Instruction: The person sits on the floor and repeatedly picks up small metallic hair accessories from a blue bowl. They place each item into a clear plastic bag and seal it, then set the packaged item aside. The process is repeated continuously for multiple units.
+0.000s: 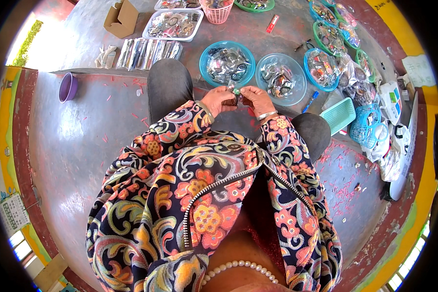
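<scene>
Now left hand (218,100), right hand (256,99) pinch one small item (236,91); two blue bowls (227,63) ahead.

Grey concrete floor (73,141), stepped, red-painted border. Lower level ahead: two blue round basins (227,63) (281,72) of bagged small items side by side, third basin (321,68) to right. White tray (173,25), pink basket (217,11), cardboard box (122,18) farther off. Row of silvery packets (148,51) near step edge. Purple bowl (67,87) on upper level, left. Teal rectangular basket (339,115), blue basket (367,124) at right. Red scraps (343,187) scattered.

Two bowls (227,63) (281,79) lie just beyond both hands (237,101).
</scene>
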{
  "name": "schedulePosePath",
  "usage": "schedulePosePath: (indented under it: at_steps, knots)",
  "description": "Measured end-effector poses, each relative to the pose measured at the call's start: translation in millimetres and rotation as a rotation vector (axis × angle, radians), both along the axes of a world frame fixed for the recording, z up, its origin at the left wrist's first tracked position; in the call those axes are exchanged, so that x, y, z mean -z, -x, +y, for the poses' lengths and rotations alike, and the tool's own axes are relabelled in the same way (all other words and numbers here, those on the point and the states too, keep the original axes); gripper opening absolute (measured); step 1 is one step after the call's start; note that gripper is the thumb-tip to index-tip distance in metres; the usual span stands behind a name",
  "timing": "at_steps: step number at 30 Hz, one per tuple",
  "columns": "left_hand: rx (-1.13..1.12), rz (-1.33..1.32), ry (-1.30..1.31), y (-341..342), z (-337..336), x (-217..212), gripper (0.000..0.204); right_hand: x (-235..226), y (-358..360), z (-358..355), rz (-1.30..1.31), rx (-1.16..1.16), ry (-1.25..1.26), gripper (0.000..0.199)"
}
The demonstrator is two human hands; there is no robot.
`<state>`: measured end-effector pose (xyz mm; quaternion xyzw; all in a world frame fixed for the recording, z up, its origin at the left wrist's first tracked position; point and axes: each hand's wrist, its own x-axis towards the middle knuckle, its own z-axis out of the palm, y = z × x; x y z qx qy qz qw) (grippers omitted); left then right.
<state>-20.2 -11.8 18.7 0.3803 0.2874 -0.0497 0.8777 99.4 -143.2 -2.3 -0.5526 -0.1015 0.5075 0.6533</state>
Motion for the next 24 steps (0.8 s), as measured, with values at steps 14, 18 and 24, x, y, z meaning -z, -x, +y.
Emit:
schedulePosePath:
  at_steps: [14,18,24]
  knots:
    - [-0.131,-0.035,-0.105,1,2,2,0.011,-4,5,0,-0.047,-0.067,-0.008,0.019]
    - [-0.091,-0.045,-0.071,1,2,7,0.011,2,3,0,-0.011,0.005,-0.032,0.016]
    - [-0.047,-0.067,-0.037,1,1,13,0.015,5,4,1,0.005,0.018,-0.062,0.013]
